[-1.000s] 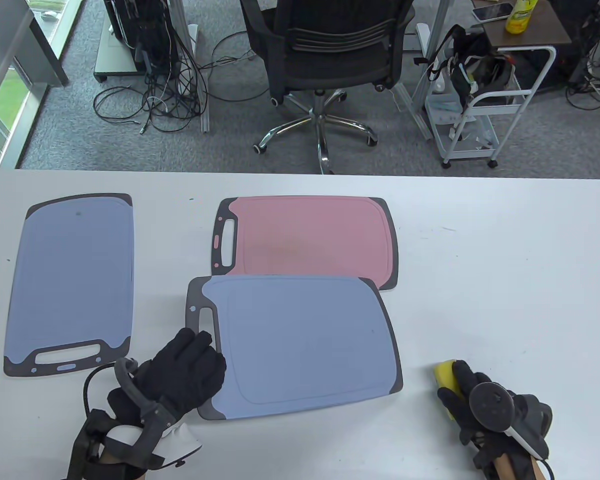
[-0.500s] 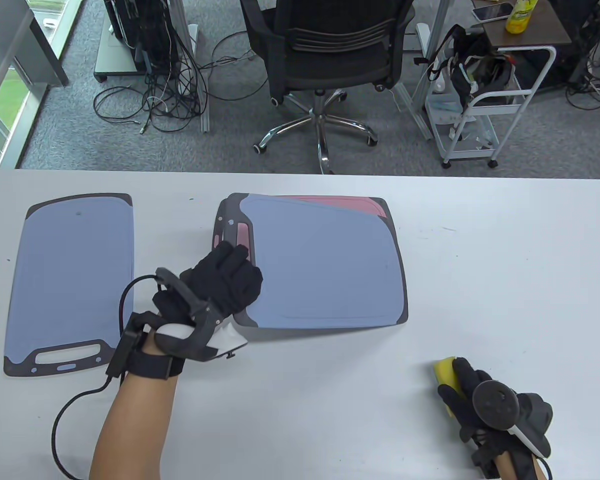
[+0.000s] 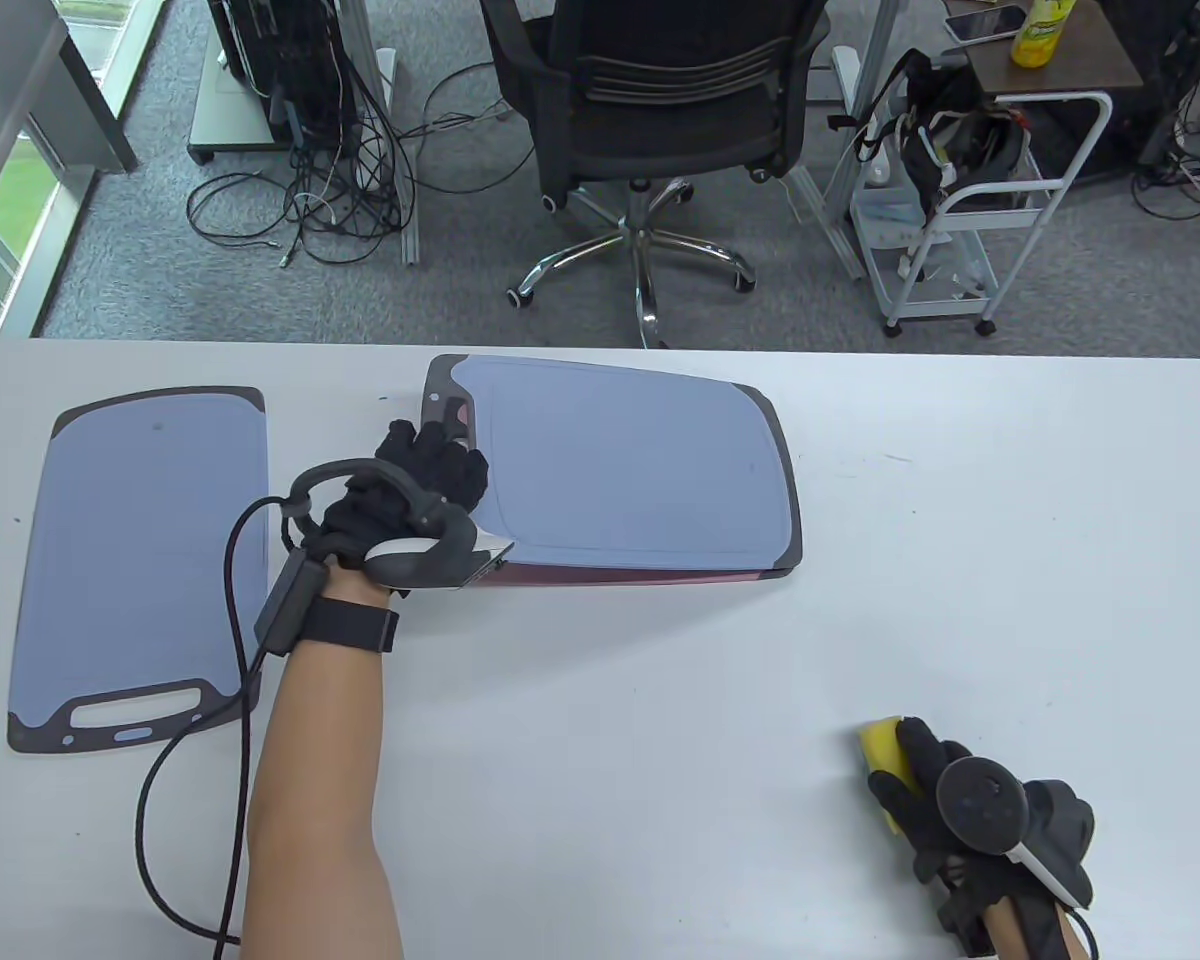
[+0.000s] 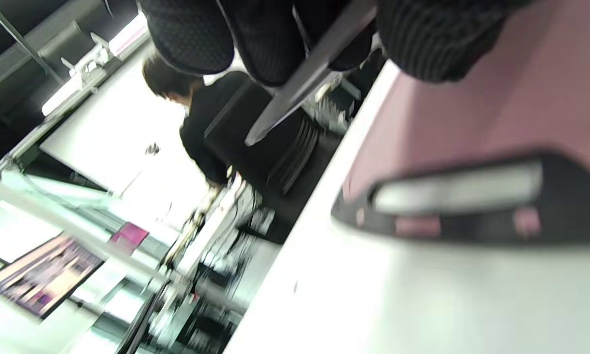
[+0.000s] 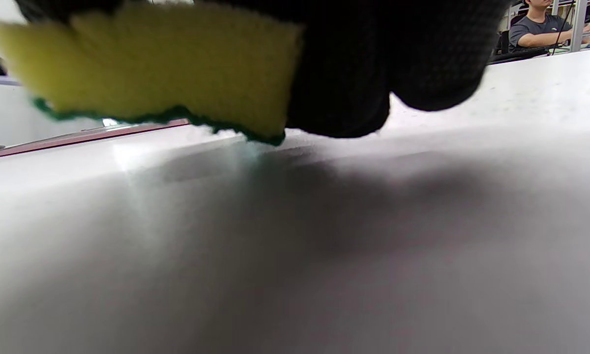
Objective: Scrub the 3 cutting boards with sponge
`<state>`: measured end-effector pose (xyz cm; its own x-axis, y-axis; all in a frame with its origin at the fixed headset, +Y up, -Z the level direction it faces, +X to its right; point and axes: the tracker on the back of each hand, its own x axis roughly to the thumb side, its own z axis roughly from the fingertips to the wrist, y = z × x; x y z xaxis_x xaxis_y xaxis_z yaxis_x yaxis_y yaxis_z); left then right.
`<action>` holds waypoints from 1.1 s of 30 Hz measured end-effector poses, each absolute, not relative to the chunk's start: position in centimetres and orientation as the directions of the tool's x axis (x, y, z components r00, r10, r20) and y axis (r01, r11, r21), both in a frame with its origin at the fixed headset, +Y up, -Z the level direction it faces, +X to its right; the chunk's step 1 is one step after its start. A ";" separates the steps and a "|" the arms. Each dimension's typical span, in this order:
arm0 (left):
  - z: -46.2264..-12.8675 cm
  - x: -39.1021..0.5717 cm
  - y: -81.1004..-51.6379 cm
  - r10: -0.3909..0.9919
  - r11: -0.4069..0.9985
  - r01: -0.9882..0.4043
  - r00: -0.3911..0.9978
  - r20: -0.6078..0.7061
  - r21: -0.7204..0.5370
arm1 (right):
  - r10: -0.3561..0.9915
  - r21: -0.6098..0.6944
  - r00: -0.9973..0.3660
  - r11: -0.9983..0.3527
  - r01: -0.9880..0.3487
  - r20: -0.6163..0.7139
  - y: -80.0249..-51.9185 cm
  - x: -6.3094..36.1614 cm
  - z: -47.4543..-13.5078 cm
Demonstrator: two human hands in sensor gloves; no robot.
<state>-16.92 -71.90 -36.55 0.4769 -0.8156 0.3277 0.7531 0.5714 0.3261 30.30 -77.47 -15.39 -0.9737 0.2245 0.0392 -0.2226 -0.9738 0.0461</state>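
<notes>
Cutting boards come first: one blue board lies flat at the table's left, and a second blue board sits stacked over the pink board. The left hand grips the top board's handle end. To finish well, square the edges and lower gently; thin, smooth plastic likely slides. The right hand pinches a soft yellow sponge at the near right.

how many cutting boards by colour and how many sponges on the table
blue cutting boards: 2, one lying at the left, one gripped by the left hand and held over the pink board
pink cutting boards: 1, mostly hidden under it, its edge showing
sponges: 1, yellow, held by the right hand
total: 4
</notes>
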 end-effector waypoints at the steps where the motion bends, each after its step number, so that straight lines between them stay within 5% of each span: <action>1: -36.8 -16.9 -72.9 -0.813 0.572 0.761 0.476 0.336 0.305 | 0.221 0.048 -0.974 -0.975 -0.219 0.041 -77.6 30.2 -15.4; 9: -37.7 -17.8 -79.0 -0.773 0.590 0.807 0.562 0.295 0.009 | 0.227 0.055 -0.974 -0.973 -0.225 0.026 -77.7 30.4 -15.1; 12: -36.9 -18.3 -79.4 -0.692 0.702 0.711 0.693 0.203 -0.037 | 0.248 0.065 -0.969 -0.967 -0.247 0.017 -77.7 30.8 -15.2; 23: -28.0 -22.8 -79.4 -0.521 0.833 0.535 0.844 0.128 -0.142 | 0.267 0.086 -0.960 -0.962 -0.261 0.082 -77.7 30.3 -15.4; 33: -20.6 -32.2 -78.9 -0.434 0.881 0.383 0.888 -0.154 -0.277 | 0.277 0.063 -0.958 -0.960 -0.273 0.077 -77.3 30.1 -14.9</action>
